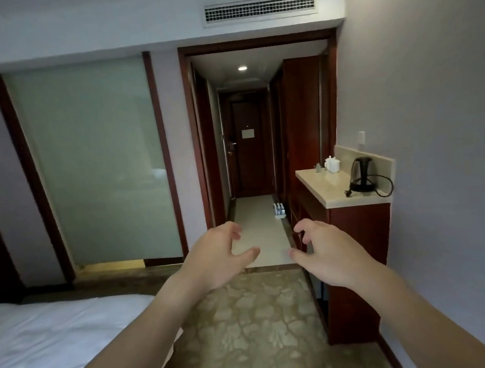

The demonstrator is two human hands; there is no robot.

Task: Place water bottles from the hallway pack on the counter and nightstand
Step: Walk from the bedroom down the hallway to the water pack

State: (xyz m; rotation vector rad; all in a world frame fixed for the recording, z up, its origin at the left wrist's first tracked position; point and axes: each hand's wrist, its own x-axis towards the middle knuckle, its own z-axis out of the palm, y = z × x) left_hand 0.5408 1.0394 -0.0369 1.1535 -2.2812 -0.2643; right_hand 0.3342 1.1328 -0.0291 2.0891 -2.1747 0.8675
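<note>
**Water bottles on the hallway floor, both hands empty**

The pack of water bottles stands on the pale tiled hallway floor, at the right side, just beside the dark red wardrobe. It is far from the camera and small, so the number of bottles cannot be told.

The left hand and the right hand reach forward in the air, near each other and well apart from the pack. The fingers of both hands are curled and spread, with the thumbs away from the other fingers, and they grip nothing.

To the right, the counter has a beige stone top on a red-brown cabinet against the grey wall. On it stands a black electric kettle with its cord lying on the top, and behind it, toward the wardrobe, are white cups.

At the end of the hallway is a dark door with a paper sign on it. On the left, a frosted glass panel sits in a dark wood frame. The floor under the arms is a carpet with a leaf pattern, and the corner of a bed with white sheets is at the lower left. An air vent is above the doorway.
</note>
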